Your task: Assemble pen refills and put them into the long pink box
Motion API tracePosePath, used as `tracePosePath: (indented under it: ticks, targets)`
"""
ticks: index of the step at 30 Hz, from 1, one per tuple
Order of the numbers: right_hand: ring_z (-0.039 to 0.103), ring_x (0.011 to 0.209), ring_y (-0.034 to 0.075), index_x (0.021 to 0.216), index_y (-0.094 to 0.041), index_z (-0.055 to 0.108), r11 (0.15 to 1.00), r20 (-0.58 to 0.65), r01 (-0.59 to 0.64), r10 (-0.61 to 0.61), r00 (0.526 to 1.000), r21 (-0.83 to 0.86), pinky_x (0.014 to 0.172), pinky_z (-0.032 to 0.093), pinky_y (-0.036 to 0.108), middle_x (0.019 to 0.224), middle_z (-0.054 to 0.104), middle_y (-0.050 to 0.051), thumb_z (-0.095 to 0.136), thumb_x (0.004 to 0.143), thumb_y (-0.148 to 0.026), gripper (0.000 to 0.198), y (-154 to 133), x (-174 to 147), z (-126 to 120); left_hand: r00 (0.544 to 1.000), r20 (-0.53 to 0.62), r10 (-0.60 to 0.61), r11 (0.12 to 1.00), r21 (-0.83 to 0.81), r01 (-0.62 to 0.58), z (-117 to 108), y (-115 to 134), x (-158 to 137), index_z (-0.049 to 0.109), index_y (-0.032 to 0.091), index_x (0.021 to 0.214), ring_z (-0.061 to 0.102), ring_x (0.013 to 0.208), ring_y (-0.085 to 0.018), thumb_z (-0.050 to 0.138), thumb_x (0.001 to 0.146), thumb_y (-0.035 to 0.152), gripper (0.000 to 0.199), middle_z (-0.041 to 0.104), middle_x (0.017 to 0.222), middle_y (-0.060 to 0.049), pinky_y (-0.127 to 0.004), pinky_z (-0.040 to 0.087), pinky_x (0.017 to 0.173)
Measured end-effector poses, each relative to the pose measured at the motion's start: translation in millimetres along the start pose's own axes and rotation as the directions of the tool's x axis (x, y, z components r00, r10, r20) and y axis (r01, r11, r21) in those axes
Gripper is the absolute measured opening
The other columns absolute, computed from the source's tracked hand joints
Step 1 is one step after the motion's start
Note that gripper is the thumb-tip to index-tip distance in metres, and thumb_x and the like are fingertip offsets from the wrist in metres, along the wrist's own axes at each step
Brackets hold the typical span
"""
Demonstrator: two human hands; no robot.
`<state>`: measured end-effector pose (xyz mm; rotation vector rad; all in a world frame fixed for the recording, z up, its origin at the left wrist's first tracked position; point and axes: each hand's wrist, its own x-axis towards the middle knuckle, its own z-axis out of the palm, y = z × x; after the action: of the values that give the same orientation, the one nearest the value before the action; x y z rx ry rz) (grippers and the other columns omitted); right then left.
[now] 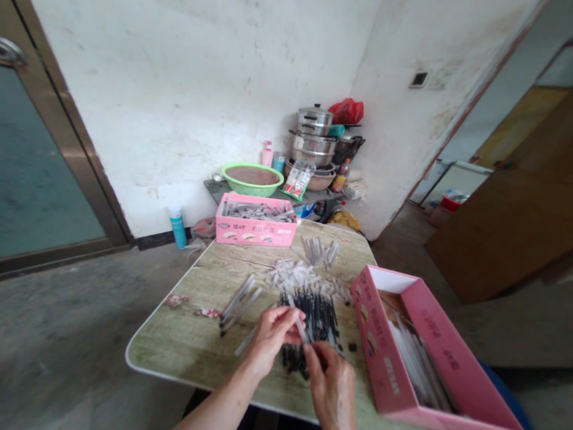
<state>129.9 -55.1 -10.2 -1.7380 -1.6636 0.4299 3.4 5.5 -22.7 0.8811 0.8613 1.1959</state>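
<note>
My left hand [272, 337] grips a slim translucent pen barrel [300, 323], thumb and fingers closed round its middle. At the barrel's lower end, the fingertips of my right hand [331, 379] pinch it. Beneath and beyond both hands lies a heap of thin black pen parts [322, 315], partly covered by my fingers. Small whitish plastic pieces [291, 274] are piled just behind the heap. To the left of my left hand, a few pens with frosted barrels [241, 307] rest on the wood-patterned table [170, 342].
An open pink box [372, 350] holding pale tubes stands at the table's right edge. A second pink box [255, 234], full of pens, sits at the far edge. More tubes [318, 251] lie near it. Behind are a green basin [251, 186] and stacked steel pots [313, 147].
</note>
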Motion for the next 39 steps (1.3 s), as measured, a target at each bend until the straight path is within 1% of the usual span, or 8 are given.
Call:
tracePosePath:
  ticks: [4, 8, 11, 15, 19, 24, 27, 39]
  targets:
    - [0.062, 0.052, 0.02, 0.077, -0.02, 0.067, 0.992, -0.12, -0.068, 0.055, 0.991, -0.107, 0.051, 0.037, 0.025, 0.059, 0.067, 0.005, 0.042, 0.088, -0.054, 0.043, 12.5, -0.6, -34.9, 0.998, -0.014, 0.062, 0.943, 0.33, -0.054, -27.2, 7.8, 11.7, 0.069, 0.012, 0.096, 0.065, 0.066, -0.02, 0.061, 0.078, 0.043, 0.037, 0.07, 0.082, -0.011, -0.031, 0.052, 0.058]
    - [0.063, 0.05, 0.025, 0.088, -0.022, 0.07, 0.884, -0.344, -0.286, 0.155, 0.926, -0.37, 0.047, 0.037, 0.028, 0.058, 0.068, 0.008, 0.047, 0.082, -0.058, 0.043, 29.3, 1.4, -91.2, 0.964, -0.07, 0.255, 0.556, 0.827, -0.087, -66.8, 27.0, 20.4, 0.072, 0.018, 0.082, 0.065, 0.078, -0.024, 0.063, 0.074, 0.026, 0.014, 0.072, 0.081, -0.009, -0.032, 0.047, 0.07]
    - [0.058, 0.042, 0.026, 0.087, -0.022, 0.072, 0.739, -0.471, -0.497, 0.273, 0.839, -0.456, 0.041, 0.033, 0.029, 0.057, 0.068, 0.011, 0.049, 0.079, -0.059, 0.044, 36.0, 5.5, -124.8, 0.979, -0.044, 0.201, 0.309, 0.951, -0.021, -80.7, 31.4, 18.1, 0.071, 0.018, 0.076, 0.065, 0.074, -0.024, 0.067, 0.07, 0.025, 0.009, 0.071, 0.075, -0.007, -0.032, 0.042, 0.066]
    - [0.058, 0.042, 0.028, 0.097, -0.022, 0.073, 0.697, -0.513, -0.552, 0.3, 0.804, -0.458, 0.04, 0.033, 0.03, 0.058, 0.069, 0.014, 0.048, 0.079, -0.06, 0.049, 33.0, 7.8, -134.4, 0.993, -0.004, 0.122, 0.196, 0.98, -0.02, -82.1, 18.2, 15.4, 0.068, 0.02, 0.074, 0.064, 0.072, -0.024, 0.074, 0.062, 0.024, 0.014, 0.068, 0.071, -0.005, -0.03, 0.038, 0.061]
    - [0.065, 0.054, 0.027, 0.094, -0.02, 0.072, 0.913, -0.437, -0.295, 0.151, 0.887, -0.283, 0.047, 0.042, 0.029, 0.062, 0.071, 0.01, 0.049, 0.08, -0.06, 0.048, 22.5, 3.0, -106.7, 0.989, 0.02, 0.145, 0.272, 0.96, -0.06, -84.7, 5.7, 19.8, 0.069, 0.02, 0.074, 0.062, 0.068, -0.021, 0.069, 0.062, 0.015, 0.013, 0.066, 0.069, -0.003, -0.03, 0.038, 0.062]
    - [0.061, 0.051, 0.019, 0.085, -0.017, 0.071, 0.998, -0.217, -0.053, 0.062, 0.974, 0.046, 0.049, 0.044, 0.023, 0.062, 0.069, 0.006, 0.048, 0.084, -0.055, 0.044, 9.0, 2.1, -54.4, 0.998, 0.008, 0.056, 0.726, 0.686, -0.046, -84.5, 7.8, 22.1, 0.07, 0.014, 0.094, 0.057, 0.057, -0.018, 0.065, 0.07, 0.023, 0.026, 0.064, 0.067, -0.004, -0.029, 0.041, 0.053]
    - [0.056, 0.047, 0.016, 0.085, -0.014, 0.069, 0.987, -0.102, -0.028, 0.045, 0.994, 0.16, 0.044, 0.039, 0.022, 0.056, 0.063, 0.004, 0.047, 0.086, -0.052, 0.044, 5.0, 5.7, -28.3, 0.996, 0.091, -0.005, 0.895, 0.444, -0.036, -78.1, 14.8, 17.9, 0.071, 0.012, 0.099, 0.054, 0.055, -0.015, 0.066, 0.073, 0.032, 0.034, 0.062, 0.066, -0.004, -0.026, 0.04, 0.049]
    - [0.042, 0.035, 0.01, 0.078, -0.014, 0.066, 0.873, 0.154, -0.18, 0.123, 0.98, 0.453, 0.036, 0.03, 0.02, 0.043, 0.049, -0.004, 0.054, 0.082, -0.049, 0.036, -2.0, 21.7, 8.9, 0.978, 0.169, -0.122, 0.979, 0.183, 0.09, -51.0, 29.1, 7.3, 0.071, 0.014, 0.105, 0.059, 0.062, -0.012, 0.071, 0.071, 0.038, 0.042, 0.066, 0.078, -0.005, -0.021, 0.046, 0.057]
